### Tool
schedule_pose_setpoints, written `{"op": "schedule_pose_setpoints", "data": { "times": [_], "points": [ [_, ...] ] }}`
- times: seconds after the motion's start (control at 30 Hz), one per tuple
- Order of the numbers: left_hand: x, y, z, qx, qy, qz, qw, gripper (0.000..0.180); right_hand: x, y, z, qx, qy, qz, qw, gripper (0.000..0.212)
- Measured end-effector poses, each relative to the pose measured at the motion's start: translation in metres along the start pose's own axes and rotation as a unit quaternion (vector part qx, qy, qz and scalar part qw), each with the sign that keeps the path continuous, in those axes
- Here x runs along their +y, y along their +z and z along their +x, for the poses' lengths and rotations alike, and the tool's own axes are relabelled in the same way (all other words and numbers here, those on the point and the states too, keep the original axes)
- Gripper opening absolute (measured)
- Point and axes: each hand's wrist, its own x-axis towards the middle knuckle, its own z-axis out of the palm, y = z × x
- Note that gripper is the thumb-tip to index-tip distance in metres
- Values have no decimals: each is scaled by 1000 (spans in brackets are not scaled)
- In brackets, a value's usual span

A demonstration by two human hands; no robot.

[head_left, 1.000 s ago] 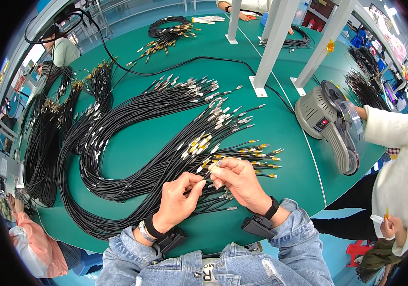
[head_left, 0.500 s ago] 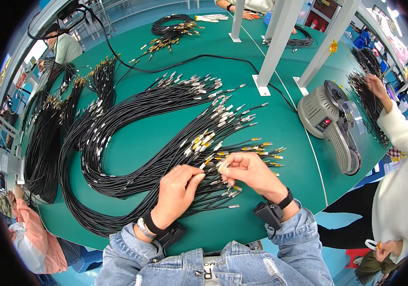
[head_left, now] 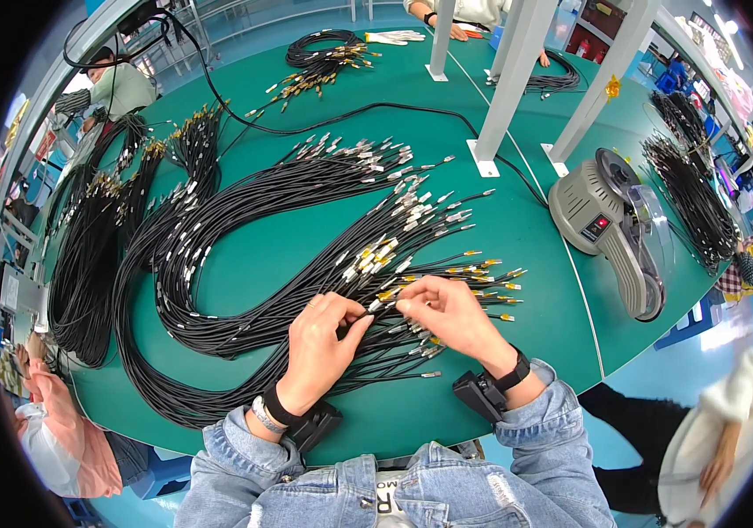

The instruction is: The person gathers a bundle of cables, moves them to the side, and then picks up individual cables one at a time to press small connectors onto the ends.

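Left hand (head_left: 319,348) and right hand (head_left: 451,317) fingertips pinched together on one yellow-tagged cable end (head_left: 383,297), table centre-front. Black cable fan (head_left: 306,264) spreads toward 11 o'clock. Risk: pull snags neighbouring connectors, tangles bundle. Tape dispenser (head_left: 610,224) at 2 o'clock, well apart.

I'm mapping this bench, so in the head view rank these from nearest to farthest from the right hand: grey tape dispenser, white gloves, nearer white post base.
From the right hand:
1. Post base, ahead on the table.
2. Tape dispenser, off to the right; close to the base, narrowly farther.
3. White gloves, far edge.
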Motion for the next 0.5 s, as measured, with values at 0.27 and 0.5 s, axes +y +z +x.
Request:
{"op": "schedule_pose_setpoints", "data": {
  "times": [0.27, 0.5],
  "points": [
    [4, -4, -9, -7, -34, -85, 996, 14, -7, 8, -1, -26, -116, -3, 993, 25],
    [4, -1, -8, -22, 10, -90, 996, 13, -10, 5, -2, -41, -215, -82, 972, 23]
  ]
}}
